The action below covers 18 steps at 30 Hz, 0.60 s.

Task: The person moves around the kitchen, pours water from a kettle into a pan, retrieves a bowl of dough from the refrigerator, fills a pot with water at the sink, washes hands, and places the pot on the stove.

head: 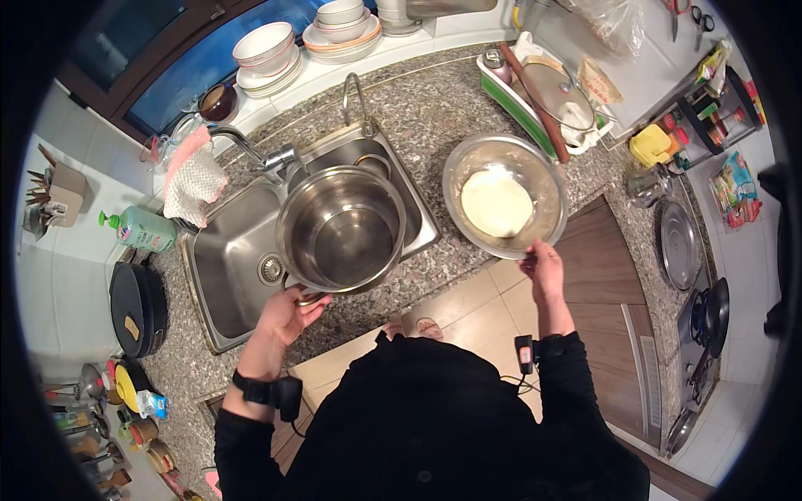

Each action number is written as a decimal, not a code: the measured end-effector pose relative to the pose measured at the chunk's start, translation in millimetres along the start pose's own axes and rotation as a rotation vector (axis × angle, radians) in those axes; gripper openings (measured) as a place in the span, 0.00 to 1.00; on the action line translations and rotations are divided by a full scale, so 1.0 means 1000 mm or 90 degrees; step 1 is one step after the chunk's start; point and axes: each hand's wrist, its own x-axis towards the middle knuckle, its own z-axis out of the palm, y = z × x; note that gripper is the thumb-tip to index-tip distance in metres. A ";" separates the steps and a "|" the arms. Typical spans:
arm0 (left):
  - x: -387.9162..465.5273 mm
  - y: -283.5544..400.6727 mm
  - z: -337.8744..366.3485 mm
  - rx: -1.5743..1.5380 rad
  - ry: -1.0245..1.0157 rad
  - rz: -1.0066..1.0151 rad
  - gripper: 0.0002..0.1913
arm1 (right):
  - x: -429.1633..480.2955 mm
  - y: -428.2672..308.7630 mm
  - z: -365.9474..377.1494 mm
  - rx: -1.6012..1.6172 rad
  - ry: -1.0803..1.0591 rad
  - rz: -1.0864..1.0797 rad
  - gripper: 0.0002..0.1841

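A stainless steel pot (351, 235) stands over the divider and edge of the double sink (232, 213). My left hand (291, 313) grips the pot's near side handle. To the right, a metal mixing bowl (545, 172) holds a smooth, pale round of dough (497, 203). The fingers of my right hand (544, 260) pinch the bowl's near rim. The bowl is at the counter's front part, right of the sink. The bottoms of the pot and bowl are hidden.
Behind the sink rise a curved faucet (276, 160) and a thin tap (351, 94). A green-and-white rack (514, 109) with a glass lid (561, 94) and a wooden rolling pin (539, 113) stands beyond the bowl. A black round appliance (138, 310) sits at left, a gas stove (692, 351) at right.
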 end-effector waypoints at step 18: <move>0.099 0.026 -0.031 0.042 0.025 -0.019 0.11 | 0.004 -0.132 0.123 -0.572 -0.461 -0.128 0.13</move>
